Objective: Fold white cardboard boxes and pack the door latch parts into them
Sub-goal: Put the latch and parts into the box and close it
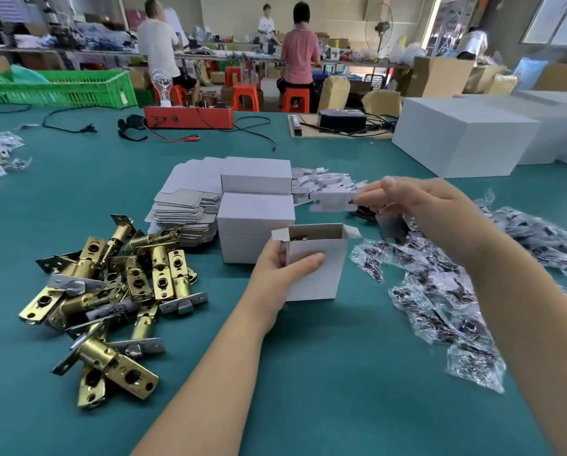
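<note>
My left hand (283, 269) grips an upright white cardboard box (318, 268) standing on the green table, its top flaps open and a brass latch part visible inside. Above and to the right of it, my right hand (420, 205) pinches a small flat white cardboard insert (333, 200) by its right end. A pile of brass door latches (110, 291) lies to the left. Flat unfolded box blanks (183, 209) are stacked behind it, beside two closed white boxes (255, 205). More loose cardboard inserts (321, 182) lie behind the held one.
Clear plastic bags of small screws (456, 291) spread on the right under my right arm. Large white cartons (466, 136) stand at the back right. A red electrical box (189, 116) with cables sits at the back. People work at benches beyond the table.
</note>
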Available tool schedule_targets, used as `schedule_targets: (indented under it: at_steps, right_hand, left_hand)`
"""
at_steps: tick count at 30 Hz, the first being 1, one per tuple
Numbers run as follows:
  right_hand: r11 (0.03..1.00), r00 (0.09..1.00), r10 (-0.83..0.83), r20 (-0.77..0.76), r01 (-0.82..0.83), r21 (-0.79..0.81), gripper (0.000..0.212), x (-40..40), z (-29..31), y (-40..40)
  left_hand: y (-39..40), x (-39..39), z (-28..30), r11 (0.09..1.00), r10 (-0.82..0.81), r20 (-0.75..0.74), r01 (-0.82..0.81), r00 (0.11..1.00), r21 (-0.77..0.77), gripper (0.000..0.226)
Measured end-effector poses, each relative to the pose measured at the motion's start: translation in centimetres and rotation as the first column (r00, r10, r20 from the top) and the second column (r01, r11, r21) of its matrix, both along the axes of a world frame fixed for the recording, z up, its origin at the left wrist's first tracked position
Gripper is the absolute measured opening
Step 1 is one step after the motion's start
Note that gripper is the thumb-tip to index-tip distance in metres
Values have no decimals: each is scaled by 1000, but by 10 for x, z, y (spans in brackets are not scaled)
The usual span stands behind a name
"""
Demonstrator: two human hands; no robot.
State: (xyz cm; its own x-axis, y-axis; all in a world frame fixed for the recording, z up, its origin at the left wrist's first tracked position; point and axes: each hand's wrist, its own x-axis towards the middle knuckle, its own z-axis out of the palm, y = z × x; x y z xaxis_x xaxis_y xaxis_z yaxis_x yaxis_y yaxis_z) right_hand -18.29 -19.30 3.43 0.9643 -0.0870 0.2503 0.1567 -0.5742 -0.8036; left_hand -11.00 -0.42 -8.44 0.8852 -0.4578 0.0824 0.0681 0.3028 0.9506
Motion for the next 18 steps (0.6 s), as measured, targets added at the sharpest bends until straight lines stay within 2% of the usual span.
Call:
schedule_targets:
  at_steps: [4,8,14,18]
  right_hand:
    - [977,998,-13,-65,-2,-213,51,-11,17,7]
    - [873,993,12,-117,-67,-483,84,-8,19,18]
    - [827,993,45,-106,-96,-554,74,3,17,29]
    - [836,994,36,-100,-85,-542,56,11,15,32]
  left_hand:
    - [-1,1,-1,999,12,24,-13,1000,33,51]
    - [0,-1,2,999,0,32,-1,999,38,66]
    - [1,-2,4,998,-32,52,29,998,52,57]
    - [0,-1,3,998,-36,48,33,998,51,59]
